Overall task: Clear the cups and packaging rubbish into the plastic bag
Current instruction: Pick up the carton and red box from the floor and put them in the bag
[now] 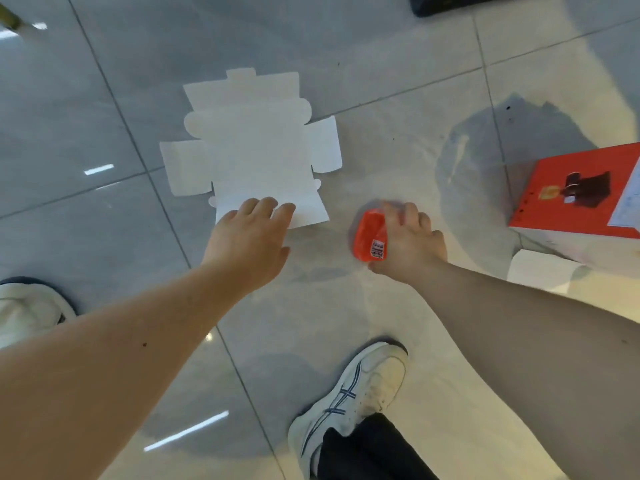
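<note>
In the head view, the left hand (247, 233) is reaching with its grip spread open and empty over the near edge of the flattened white carton (249, 147) lying at centre frame on the floor (104, 81), while the right hand (412, 244) is closing its grip around a small orange package (370, 235) right of centre. The flat card is hugging the glossy tile, so fingertips may be sliding rather than lifting, and the one-handed package could be slipping. A red box (575, 195) is sitting at the right edge, a white shoe (349, 400) at lower centre, nothing blocking; no plastic bag is showing.

indoor room, kind unclear: glossy tiled floor (381, 57).
</note>
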